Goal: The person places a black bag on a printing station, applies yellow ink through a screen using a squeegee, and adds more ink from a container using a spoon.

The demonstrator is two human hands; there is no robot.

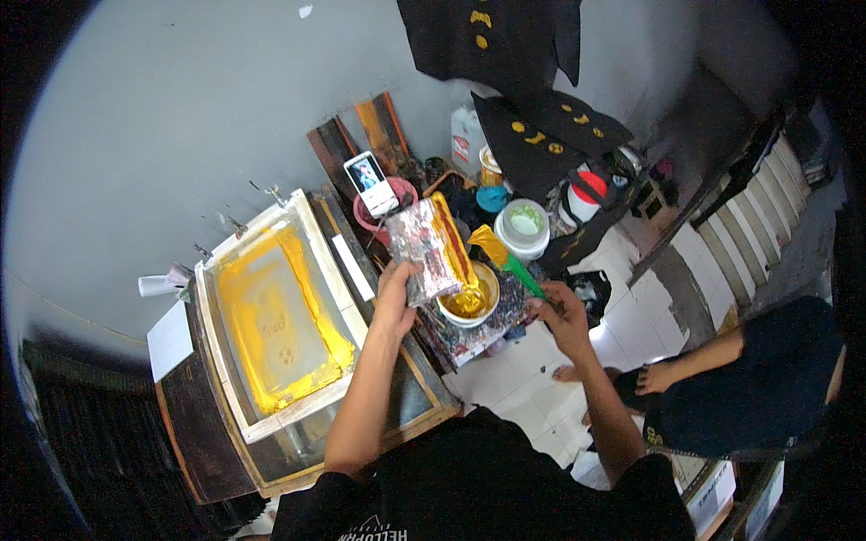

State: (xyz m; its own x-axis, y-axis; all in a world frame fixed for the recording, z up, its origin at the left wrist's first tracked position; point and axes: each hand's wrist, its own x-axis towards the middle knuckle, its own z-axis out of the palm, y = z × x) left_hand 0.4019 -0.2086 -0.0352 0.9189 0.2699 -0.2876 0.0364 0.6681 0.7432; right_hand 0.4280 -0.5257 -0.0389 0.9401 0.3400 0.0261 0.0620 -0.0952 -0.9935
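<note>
A dark wooden tabletop (pixel 194 424) is seen at the left; a wood-framed printing screen (pixel 275 316) smeared with yellow ink is laid along it, and a white paper sheet (pixel 169 340) is placed at its far left edge.

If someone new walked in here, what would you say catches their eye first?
Bright yellow ink, most likely: it coats the wooden-framed printing screen at left. At centre, the left hand holds an ink-smeared squeegee over a small tub of yellow ink, while the right hand holds a green-handled spatula against it.
</note>
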